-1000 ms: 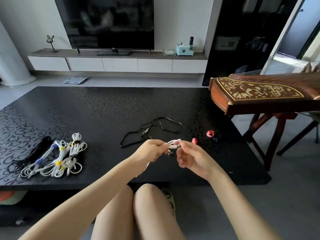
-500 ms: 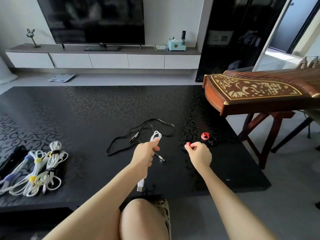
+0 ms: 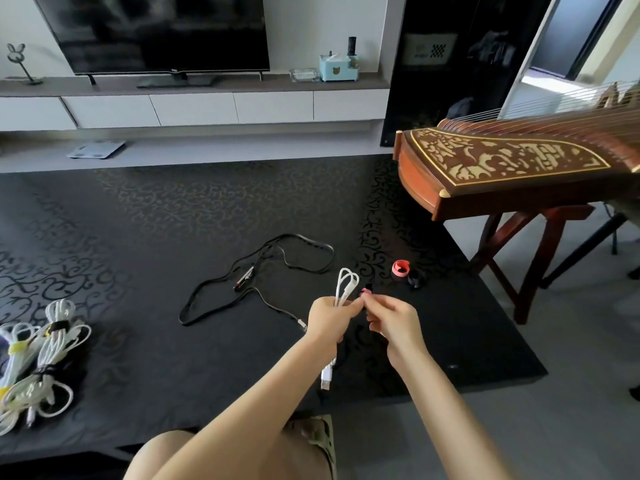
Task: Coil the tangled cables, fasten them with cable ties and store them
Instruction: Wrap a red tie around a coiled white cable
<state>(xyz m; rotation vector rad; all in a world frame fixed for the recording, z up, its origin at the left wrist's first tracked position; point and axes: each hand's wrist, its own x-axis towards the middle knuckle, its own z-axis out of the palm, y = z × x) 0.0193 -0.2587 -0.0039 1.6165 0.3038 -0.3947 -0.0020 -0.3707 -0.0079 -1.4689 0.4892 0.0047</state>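
At the far left, several bundles of coiled white cable (image 3: pixel 52 348), bound with black and yellow ties (image 3: pixel 57 326), are laid side by side on the glossy black patterned table (image 3: pixel 138 237). Towards the middle, a loose thin black cable (image 3: pixel 244 283) is spread in open loops on the tabletop. To the right of it, above the near part of the table, a folded white USB cable (image 3: pixel 346 284) is gripped by the left hand (image 3: pixel 329 322). The fingers are curled tight round the bunch, the loops are seen standing up out of the fist, and the plug end (image 3: pixel 326 377) is seen hanging below it. Just beside it, a small pink cable tie (image 3: pixel 366 290) is pinched at the fingertips of the right hand (image 3: pixel 394 322), close to the white loops. Whether tie and cable touch cannot be told. Farther right on the table, a rolled red cable tie (image 3: pixel 400 268) is set beside a small rolled black tie (image 3: pixel 414 278). At the far right, a carved reddish-brown wooden zither (image 3: pixel 502 168) is carried on a dark red wooden stand (image 3: pixel 543 251) next to the table.
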